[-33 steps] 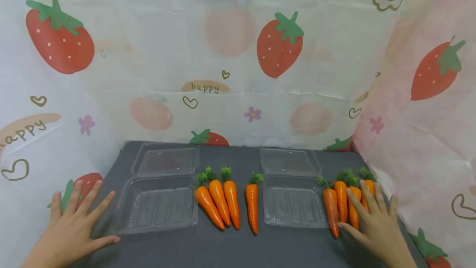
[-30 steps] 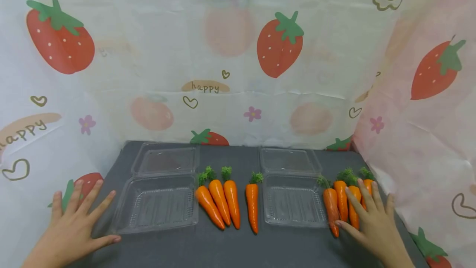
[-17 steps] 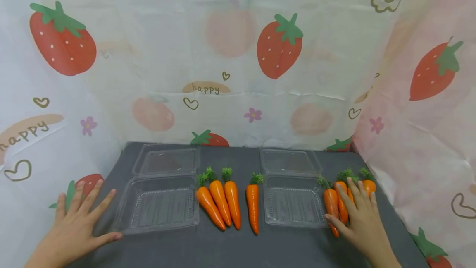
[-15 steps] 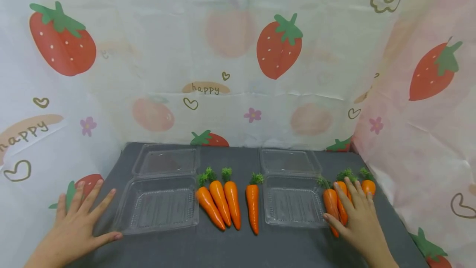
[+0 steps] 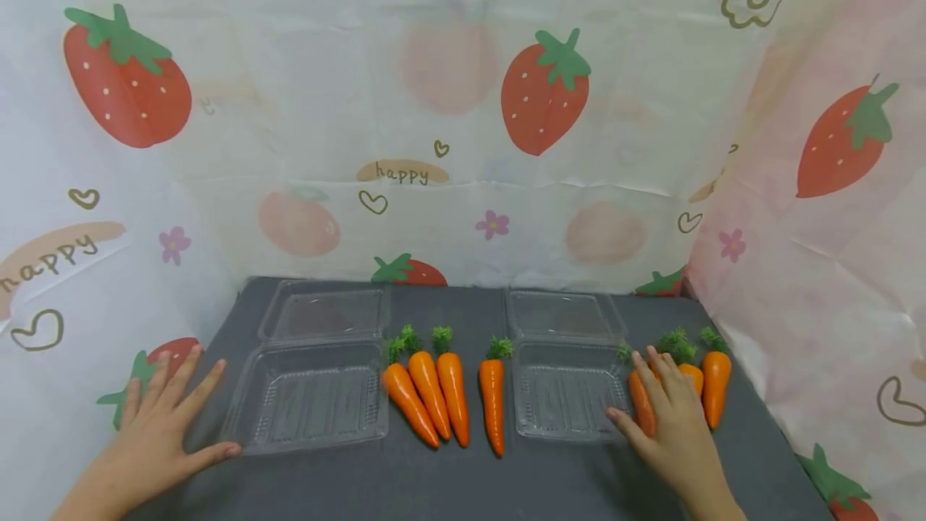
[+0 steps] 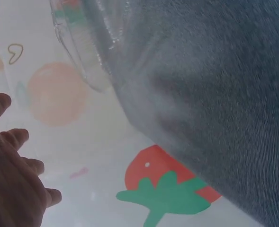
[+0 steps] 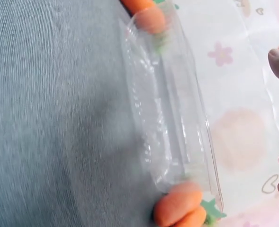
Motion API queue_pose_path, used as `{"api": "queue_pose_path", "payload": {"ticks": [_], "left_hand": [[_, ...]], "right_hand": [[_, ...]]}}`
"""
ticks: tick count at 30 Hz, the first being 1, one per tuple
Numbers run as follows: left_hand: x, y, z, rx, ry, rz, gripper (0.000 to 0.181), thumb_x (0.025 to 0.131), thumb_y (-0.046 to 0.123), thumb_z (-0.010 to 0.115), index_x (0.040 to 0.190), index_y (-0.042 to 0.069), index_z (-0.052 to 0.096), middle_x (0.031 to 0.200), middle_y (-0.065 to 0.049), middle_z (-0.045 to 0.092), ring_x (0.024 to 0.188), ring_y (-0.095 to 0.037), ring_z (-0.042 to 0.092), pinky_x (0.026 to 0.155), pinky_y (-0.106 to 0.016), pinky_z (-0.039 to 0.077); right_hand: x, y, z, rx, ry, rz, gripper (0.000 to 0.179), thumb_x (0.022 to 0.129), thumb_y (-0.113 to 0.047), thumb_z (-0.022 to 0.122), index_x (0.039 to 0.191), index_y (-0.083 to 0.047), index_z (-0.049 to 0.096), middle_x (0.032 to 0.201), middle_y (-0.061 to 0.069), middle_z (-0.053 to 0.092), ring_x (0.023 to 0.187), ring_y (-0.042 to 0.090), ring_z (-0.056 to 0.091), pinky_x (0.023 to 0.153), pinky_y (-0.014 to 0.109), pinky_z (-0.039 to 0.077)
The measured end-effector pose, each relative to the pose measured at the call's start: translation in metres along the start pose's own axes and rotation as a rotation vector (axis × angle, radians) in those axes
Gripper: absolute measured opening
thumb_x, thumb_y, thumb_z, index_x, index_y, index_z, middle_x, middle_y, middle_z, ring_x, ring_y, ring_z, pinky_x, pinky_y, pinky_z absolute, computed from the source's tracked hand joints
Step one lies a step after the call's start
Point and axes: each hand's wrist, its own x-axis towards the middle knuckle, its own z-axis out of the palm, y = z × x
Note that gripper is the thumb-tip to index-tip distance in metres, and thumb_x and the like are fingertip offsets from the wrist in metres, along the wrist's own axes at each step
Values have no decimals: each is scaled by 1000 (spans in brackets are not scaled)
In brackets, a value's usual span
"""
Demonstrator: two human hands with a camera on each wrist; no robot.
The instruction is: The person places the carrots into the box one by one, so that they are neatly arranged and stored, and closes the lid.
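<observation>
My left hand (image 5: pixel 155 436), fingers spread, is at the near left corner of the left clear plastic box (image 5: pixel 318 400) and holds nothing. My right hand (image 5: pixel 673 432), fingers extended, is over the right-hand carrots and hides parts of them; whether it touches them I cannot tell. An orange carrot (image 5: pixel 714 388) with a green top shows uncovered at that group's right. The right clear plastic box (image 5: pixel 567 396) is just left of this hand. Between the boxes lie three carrots (image 5: pixel 428 396) together and a single carrot (image 5: pixel 492 404). In the right wrist view, carrots (image 7: pixel 179 205) appear blurred below the box.
Both boxes stand with their lids (image 5: pixel 329 312) folded back behind them. Dark grey cloth (image 5: pixel 434 489) covers the table. A strawberry-printed sheet (image 5: pixel 463 119) rises at the back and along both sides.
My right hand has moved left across the right-hand carrots, uncovering the rightmost one and covering those nearer the right box. My left hand has barely shifted.
</observation>
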Motion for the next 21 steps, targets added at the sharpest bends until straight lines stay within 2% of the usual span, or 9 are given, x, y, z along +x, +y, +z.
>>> {"api": "queue_pose_path", "payload": {"ticks": [4,8,12,16,18,21], "left_hand": [[1,-1,4,-76,56,20,123,71,55,88,167,23,16,173,-11,-3,156,-45,-11,114,-76,-17],[2,-1,10,-198,110,33,122,69,44,92,165,19,22,173,-13,5,157,-41,-9,117,-75,-13],[3,-1,14,-332,126,18,118,70,31,93,165,16,24,172,-13,9,157,-41,-8,117,-75,-12],[3,1,15,-452,113,-12,114,73,22,91,165,16,23,172,-11,9,156,-45,-6,115,-80,-6],[2,2,16,-501,103,-33,113,74,19,90,165,18,23,172,-8,9,157,-39,-7,113,-82,-2],[2,3,19,-542,97,-63,111,76,15,89,165,20,23,172,0,10,158,-20,-8,110,-85,2]], "right_hand": [[2,-5,6,27,36,-27,95,79,-30,89,158,-12,41,157,26,41,142,53,35,114,75,26],[6,-12,11,37,52,-36,93,78,-26,89,157,-9,43,155,25,44,139,53,40,109,73,34],[8,-18,17,59,59,-16,92,78,-19,90,157,-10,43,154,23,46,138,50,43,104,72,39],[10,-26,25,105,64,0,90,79,-15,89,157,-10,43,153,23,47,136,48,46,102,71,42],[11,-32,29,121,59,17,89,80,-16,88,157,-11,43,154,22,47,135,47,47,101,71,43],[12,-40,34,135,50,44,86,83,-16,87,157,-10,43,154,22,47,135,46,48,102,70,44]]}}
